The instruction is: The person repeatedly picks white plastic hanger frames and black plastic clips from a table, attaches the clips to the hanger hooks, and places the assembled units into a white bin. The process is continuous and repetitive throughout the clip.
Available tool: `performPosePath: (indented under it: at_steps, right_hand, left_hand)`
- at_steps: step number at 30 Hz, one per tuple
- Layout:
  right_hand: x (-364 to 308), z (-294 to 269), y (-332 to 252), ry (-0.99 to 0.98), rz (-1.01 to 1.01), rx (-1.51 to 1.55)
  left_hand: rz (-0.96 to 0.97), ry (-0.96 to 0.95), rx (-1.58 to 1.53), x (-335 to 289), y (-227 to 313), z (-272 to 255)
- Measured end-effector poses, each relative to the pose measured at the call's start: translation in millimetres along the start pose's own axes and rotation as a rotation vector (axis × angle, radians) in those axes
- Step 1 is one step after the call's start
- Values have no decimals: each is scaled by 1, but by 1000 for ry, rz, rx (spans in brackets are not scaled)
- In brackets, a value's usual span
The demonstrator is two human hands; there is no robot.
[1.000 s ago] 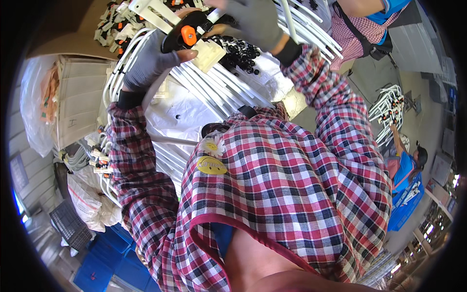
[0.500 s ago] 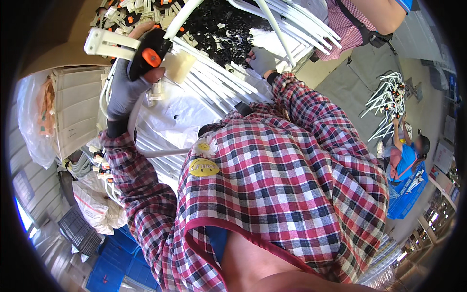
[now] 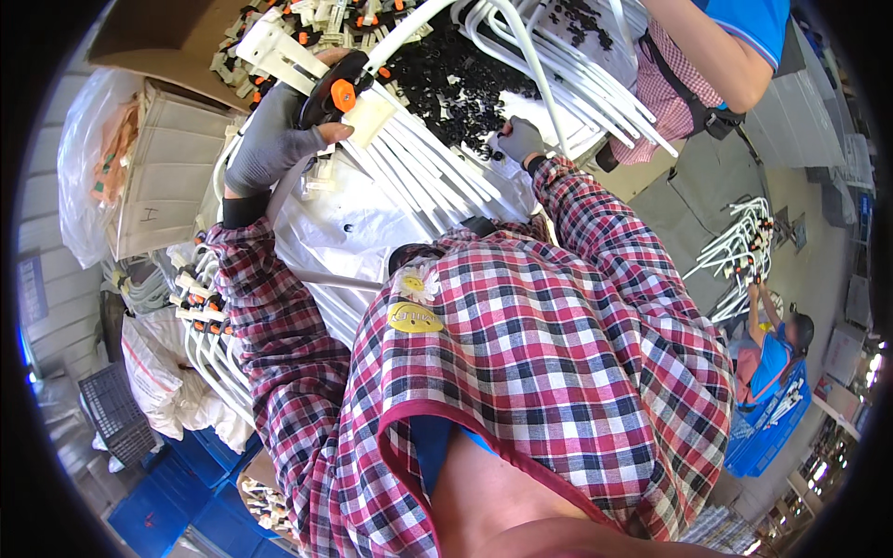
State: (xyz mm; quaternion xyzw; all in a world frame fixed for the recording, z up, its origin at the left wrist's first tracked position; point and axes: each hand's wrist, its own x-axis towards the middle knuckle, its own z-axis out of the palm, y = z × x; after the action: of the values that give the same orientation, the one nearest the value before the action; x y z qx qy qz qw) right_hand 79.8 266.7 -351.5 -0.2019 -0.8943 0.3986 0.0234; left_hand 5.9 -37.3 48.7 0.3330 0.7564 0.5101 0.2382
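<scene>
My left hand point(image 3: 265, 153), in a grey glove with bare fingertips, is closed round a black plastic clamp point(image 3: 321, 104). The clamp has an orange knob point(image 3: 343, 95) and a cream forked arm point(image 3: 277, 51). A bent white tube point(image 3: 409, 30) runs from the clamp, curving over the table. My right hand point(image 3: 521, 141), gloved alike, is at the near right edge of a heap of small black plastic parts point(image 3: 451, 88). Its fingers are curled in; whatever they pinch is too small to make out. Straight white tubes point(image 3: 409, 153) lie between my hands.
Cream clips with orange knobs point(image 3: 321, 19) are heaped at the far side, beside a cardboard box point(image 3: 172, 42). A co-worker's arm point(image 3: 712, 46) reaches in at far right. Another person point(image 3: 777, 344) handles white tubes point(image 3: 744, 242) near a blue crate point(image 3: 767, 423).
The view has shifted, so the table sits a little further right. My right hand's fingers have curled in at the heap's edge. My left hand keeps its hold on the clamp.
</scene>
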Motion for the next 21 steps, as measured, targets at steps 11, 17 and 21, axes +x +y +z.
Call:
performPosePath:
  at_steps: [11, 17, 21]
  right_hand:
    - [14, 5, -46, -5, 13, 357]
    - [4, -91, -217, -143, -701, 865]
    - [-1, -128, -301, -48, -1018, 622]
  left_hand:
    - [-259, 212, -364, -22, -30, -26]
    - [-245, 173, -278, -23, -25, -27]
    - [-277, 208, -267, -24, -30, -25]
